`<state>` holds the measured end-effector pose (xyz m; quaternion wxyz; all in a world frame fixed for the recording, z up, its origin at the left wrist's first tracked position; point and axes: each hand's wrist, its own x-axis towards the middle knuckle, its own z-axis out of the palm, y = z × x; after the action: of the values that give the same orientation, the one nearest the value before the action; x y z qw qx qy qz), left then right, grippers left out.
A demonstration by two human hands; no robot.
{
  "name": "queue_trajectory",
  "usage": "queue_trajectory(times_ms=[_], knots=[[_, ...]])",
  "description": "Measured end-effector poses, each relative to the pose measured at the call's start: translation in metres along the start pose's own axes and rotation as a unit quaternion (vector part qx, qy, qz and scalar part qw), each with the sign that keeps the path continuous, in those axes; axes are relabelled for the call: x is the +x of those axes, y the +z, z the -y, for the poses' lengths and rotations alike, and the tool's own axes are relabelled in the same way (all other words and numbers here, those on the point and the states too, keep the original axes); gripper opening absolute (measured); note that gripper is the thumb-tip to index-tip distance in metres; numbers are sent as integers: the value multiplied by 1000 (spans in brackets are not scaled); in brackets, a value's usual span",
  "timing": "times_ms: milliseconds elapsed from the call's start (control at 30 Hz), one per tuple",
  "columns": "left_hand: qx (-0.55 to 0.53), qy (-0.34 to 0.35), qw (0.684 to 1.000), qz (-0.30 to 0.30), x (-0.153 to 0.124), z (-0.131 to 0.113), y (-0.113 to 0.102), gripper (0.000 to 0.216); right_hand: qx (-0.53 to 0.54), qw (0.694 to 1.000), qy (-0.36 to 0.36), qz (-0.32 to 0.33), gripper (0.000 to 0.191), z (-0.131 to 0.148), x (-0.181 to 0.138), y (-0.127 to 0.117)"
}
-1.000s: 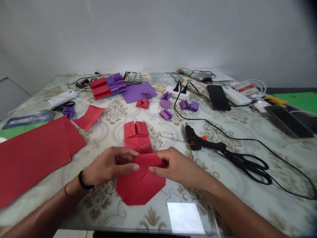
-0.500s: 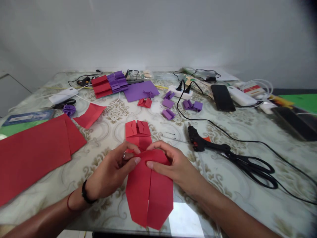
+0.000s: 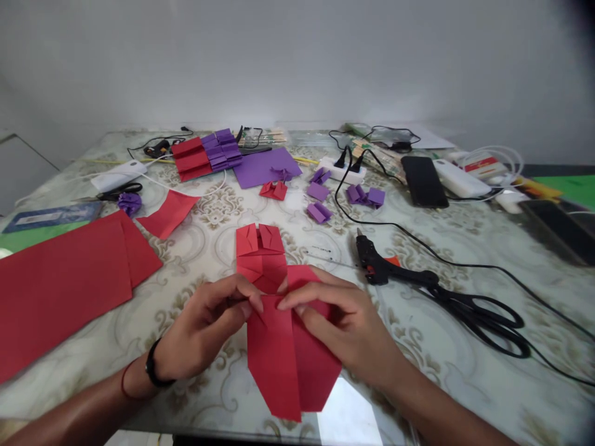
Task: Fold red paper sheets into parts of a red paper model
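Between my hands is a folded red paper (image 3: 274, 359) with two long flaps meeting down its middle and slanted lower corners. My left hand (image 3: 207, 322) pinches its upper left edge between thumb and fingers. With the thumb and fingers of my right hand (image 3: 344, 316), I grip the upper right part, where the right flap stands a little raised. Just beyond my fingertips lies a pleated red paper piece (image 3: 260, 248) with small folded flaps on top; its near end is partly hidden by my hands.
Large red sheets (image 3: 69, 285) and a red scrap (image 3: 170, 214) lie left. A black glue gun (image 3: 372, 260) and black-handled scissors (image 3: 483, 316) are right, with a cable crossing nearby. Small purple folded papers (image 3: 318, 192), a power strip (image 3: 344, 168) and a phone (image 3: 423, 181) sit farther back.
The red paper has turned slightly and shifted right. Its right flap has lifted at the top, and my right fingers have moved over onto it. The left hand has moved slightly left.
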<state>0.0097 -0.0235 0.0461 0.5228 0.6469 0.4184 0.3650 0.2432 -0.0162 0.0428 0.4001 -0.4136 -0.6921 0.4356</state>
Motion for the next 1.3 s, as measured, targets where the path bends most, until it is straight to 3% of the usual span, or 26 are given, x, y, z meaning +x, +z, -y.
queue_trajectory(times_ms=[100, 167, 267, 300, 433, 600, 700, 800, 1000, 1133, 1200, 1300], knots=[[13, -4, 1000, 9, 0, 0, 2, 13, -23, 1000, -7, 8, 23, -1, -3, 1], [39, -3, 999, 5, -1, 3, 4, 14, 22, 1000, 12, -15, 22, -2, -5, 5], [77, 7, 997, -12, -4, 7, 8, 12, 135, 984, 110, -39, 57, -3, -6, 11], [80, 11, 997, -20, -5, 7, 9, 11, 156, 977, 142, -34, 60, -3, -6, 13], [59, -20, 998, -22, -4, 1, 8, 25, 152, 971, 183, -21, 40, -2, -3, 14], [87, -56, 995, 12, 4, -8, 5, 21, 153, 971, 181, -37, 32, -1, -1, 12], [96, -46, 994, 7, 4, -7, 5, 23, 206, 956, 207, 13, 26, -3, 0, 11], [89, -51, 995, 10, 1, -6, 4, 25, 251, 938, 232, 60, 27, -7, 0, 11], [65, -77, 994, 34, 1, -4, 0, 31, 235, 944, 227, 45, 32, -10, -1, 13], [22, -121, 991, 55, 3, 2, 3, 20, 212, 950, 224, 39, 25, -8, 0, 14], [0, -138, 989, 45, 4, 4, 4, 17, 205, 953, 221, 36, 24, -7, 1, 13], [-47, -151, 987, -16, 7, 5, 3, 18, 201, 960, 194, 16, 28, -9, 3, 6]])
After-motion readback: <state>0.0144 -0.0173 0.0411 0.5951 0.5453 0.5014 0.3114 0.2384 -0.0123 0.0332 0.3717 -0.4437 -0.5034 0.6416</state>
